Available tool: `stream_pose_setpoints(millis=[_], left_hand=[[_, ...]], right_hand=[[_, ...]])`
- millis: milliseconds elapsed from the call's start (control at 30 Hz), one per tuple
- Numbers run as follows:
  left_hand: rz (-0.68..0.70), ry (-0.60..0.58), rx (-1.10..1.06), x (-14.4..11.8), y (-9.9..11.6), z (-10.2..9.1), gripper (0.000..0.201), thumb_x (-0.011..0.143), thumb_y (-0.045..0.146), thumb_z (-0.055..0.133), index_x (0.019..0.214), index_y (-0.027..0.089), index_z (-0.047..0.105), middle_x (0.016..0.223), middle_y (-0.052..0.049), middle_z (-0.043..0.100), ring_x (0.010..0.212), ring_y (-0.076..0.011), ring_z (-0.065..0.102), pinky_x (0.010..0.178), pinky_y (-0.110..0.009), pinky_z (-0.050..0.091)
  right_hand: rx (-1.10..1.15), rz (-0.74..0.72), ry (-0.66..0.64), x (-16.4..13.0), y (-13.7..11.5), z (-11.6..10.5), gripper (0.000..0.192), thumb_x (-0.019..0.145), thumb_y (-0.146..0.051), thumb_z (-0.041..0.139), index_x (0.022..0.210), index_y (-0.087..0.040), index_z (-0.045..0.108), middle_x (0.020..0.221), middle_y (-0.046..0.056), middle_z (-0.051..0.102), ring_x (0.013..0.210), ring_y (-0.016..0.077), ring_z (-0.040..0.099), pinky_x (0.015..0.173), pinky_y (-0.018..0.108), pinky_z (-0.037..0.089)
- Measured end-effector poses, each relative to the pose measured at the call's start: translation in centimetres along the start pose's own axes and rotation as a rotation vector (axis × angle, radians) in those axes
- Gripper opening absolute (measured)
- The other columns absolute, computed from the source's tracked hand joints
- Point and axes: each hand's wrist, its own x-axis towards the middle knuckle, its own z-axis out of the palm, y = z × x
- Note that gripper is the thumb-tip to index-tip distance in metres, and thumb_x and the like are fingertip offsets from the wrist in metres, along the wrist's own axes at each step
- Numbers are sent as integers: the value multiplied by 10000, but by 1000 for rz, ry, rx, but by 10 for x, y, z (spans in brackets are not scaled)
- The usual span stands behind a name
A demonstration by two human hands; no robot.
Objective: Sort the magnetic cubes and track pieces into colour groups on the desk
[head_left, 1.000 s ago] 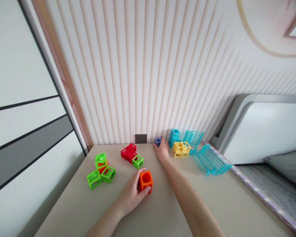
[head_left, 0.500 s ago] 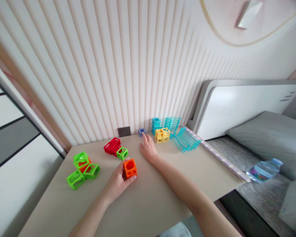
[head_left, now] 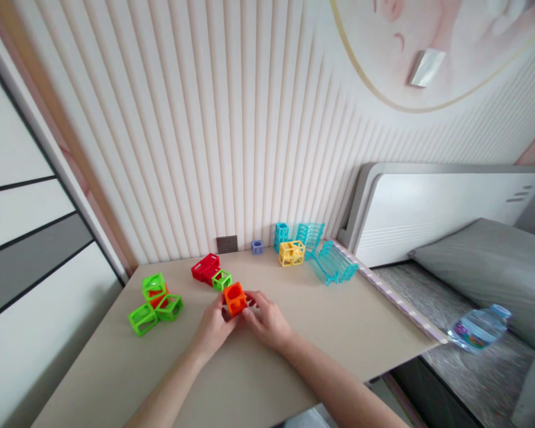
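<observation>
An orange openwork cube block is between my two hands over the middle of the table. My left hand grips its left side, thumb below. My right hand has its thumb and fingers closed at the block's right edge; its fingertips are partly hidden. Just behind lies a cluster of red blocks with a green block at its end. To the left are several joined green blocks around an orange one.
Against the wall stand a small blue-violet cube, a stack of teal blocks, yellow blocks and a translucent teal rack. A black socket is on the wall. A water bottle lies on the bed at right.
My right hand has come back from beside the blue-violet cube to the orange block. My left hand still holds the block in about the same place. The view has tilted slightly.
</observation>
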Motion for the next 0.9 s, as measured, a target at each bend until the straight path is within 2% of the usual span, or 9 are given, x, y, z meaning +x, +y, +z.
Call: stream_pose_setpoints(millis=[167,333,533,633,733,800,900], left_hand=[[72,62,8,-1,-4,9,353,728,213,662,1074,191,592,992,-71,734,934,-263,705,847,-374,562],[106,58,4,0,-8,13,356,724,185,679,1070,198,596,1001,-66,721,928,-259,697,838,-379,570],[172,56,13,3,-15,20,494,667,56,620,1134,213,579,1059,-65,703,983,-262,686,882,-409,572],[239,65,18,2,-22,24,584,723,114,644,1282,223,511,1157,-88,673,1033,-258,675,899,-422,571],[281,98,47,0,-28,24,641,819,225,635,1415,239,398,1220,-102,643,1069,-244,664,915,-428,567],[286,101,78,-1,-30,20,588,871,263,588,1426,245,393,1177,-90,656,1047,-230,670,910,-422,569],[281,77,105,-3,-29,13,493,903,276,542,1386,238,451,1077,-69,680,968,-214,682,869,-398,581]], right_hand=[[-19,96,-14,1,-11,7,467,861,-310,674,1304,-245,540,1148,60,688,989,213,657,899,314,511],[-38,135,-1,4,-10,3,471,862,-290,664,1316,-258,541,1205,61,686,1075,222,647,955,323,488],[-94,128,20,3,-12,7,661,772,-345,763,1371,-234,505,1259,85,663,1149,256,622,1012,360,456],[-130,155,94,3,-7,6,460,807,-322,711,1238,-225,583,1123,68,706,1028,232,660,914,323,487],[-207,239,224,6,9,-9,237,843,-354,648,1027,-208,621,927,53,713,874,219,667,796,299,487],[-246,326,337,7,27,-28,255,856,-411,620,1000,-200,607,899,61,707,842,222,661,762,300,479],[-282,503,477,5,55,-59,366,862,-472,591,1103,-196,582,941,80,714,850,237,666,727,306,472]])
